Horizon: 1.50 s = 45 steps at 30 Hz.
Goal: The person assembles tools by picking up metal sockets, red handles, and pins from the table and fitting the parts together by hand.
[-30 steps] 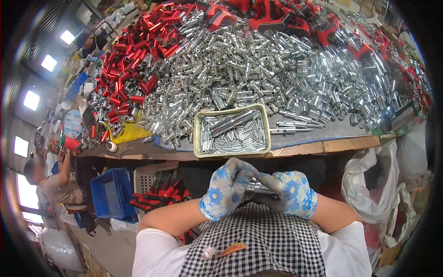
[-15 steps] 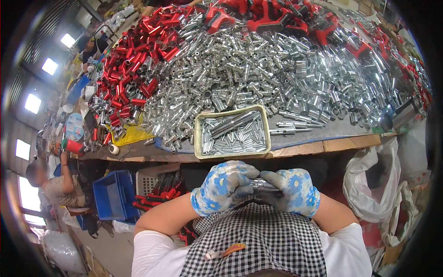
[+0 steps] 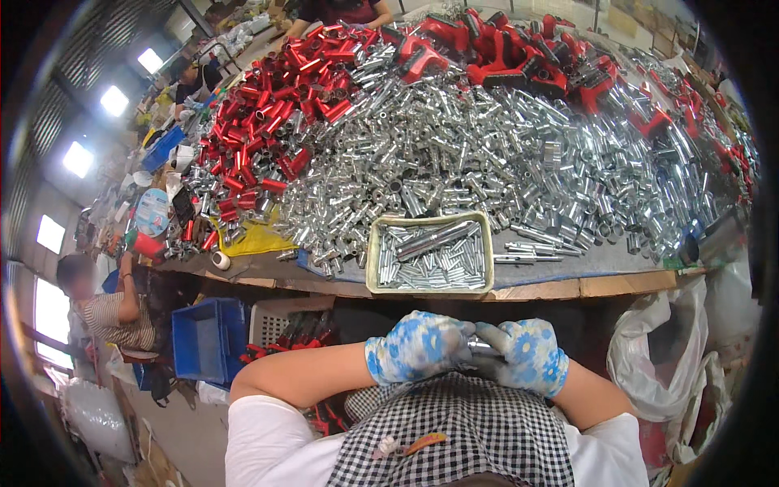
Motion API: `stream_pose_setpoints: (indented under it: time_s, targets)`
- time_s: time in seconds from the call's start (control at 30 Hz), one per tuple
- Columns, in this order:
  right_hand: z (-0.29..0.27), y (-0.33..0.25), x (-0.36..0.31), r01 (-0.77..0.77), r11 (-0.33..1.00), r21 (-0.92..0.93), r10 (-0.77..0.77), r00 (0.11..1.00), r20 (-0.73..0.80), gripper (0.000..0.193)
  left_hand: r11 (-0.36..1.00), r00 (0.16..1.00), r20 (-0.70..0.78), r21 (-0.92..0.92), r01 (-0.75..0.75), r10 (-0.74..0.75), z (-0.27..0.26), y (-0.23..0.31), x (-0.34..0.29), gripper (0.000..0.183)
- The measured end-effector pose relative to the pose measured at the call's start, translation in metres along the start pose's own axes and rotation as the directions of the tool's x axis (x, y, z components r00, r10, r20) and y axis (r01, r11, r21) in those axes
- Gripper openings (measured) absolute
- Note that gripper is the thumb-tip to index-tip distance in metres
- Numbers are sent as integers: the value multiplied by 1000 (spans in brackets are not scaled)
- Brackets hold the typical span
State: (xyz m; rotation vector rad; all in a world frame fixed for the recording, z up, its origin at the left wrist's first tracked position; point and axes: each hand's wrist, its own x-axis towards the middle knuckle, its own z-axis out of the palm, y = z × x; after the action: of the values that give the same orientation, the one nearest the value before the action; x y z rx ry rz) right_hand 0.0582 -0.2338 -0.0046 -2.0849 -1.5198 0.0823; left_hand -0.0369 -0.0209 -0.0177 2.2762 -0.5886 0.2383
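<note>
Both my hands wear white gloves with blue flowers and meet close in front of my checked apron (image 3: 454,430). My left hand (image 3: 418,347) is closed round one side of a shiny metal tube (image 3: 480,346). My right hand (image 3: 526,355) curls over the other side of it. Only a short stretch of the tube shows between the gloves; its ends are hidden. Just beyond my hands, on the table's edge, a cream plastic tray (image 3: 430,290) holds many small metal pins (image 3: 438,264) and a few longer metal rods lying across them.
Silver metal parts (image 3: 454,154) are heaped across the table, with red tubes (image 3: 260,122) at left and red-black tool bodies (image 3: 495,57) behind. Blue crates (image 3: 199,341) and a white basket (image 3: 280,321) stand below left. A white sack (image 3: 649,349) hangs at right. Other people sit nearby.
My view has shifted, so the table and tray appear farther right and lower. My fingers have closed more over the metal tube, and less of it shows.
</note>
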Motion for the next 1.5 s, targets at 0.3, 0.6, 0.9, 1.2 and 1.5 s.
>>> stream_pose_setpoints:
  time_s: [0.3, 0.6, 0.9, 1.2, 1.5]
  targets:
    - [-5, 1, 3, 1, 999, -46, 0, 1000, 20, 44, 922, 939, 195, -216, 321, -282, -23, 9, 18, 33]
    - [-3, -4, 4, 67, 997, -32, -64, 996, 62, 47, 774, 740, 460, -159, 613, -491, -39, 27, 27, 51]
    - [-5, -4, 6, 101, 995, -10, -101, 995, 25, 47, 731, 725, 489, -228, 643, -485, -47, 17, 23, 45]
    - [-8, -7, 3, 153, 983, -101, -139, 981, 132, 51, 657, 659, 542, -237, 716, -522, -38, 18, 21, 44]
    - [4, 4, 1, 123, 992, -40, -123, 992, -13, 64, 856, 828, 326, -95, 508, -455, -31, 18, 10, 38]
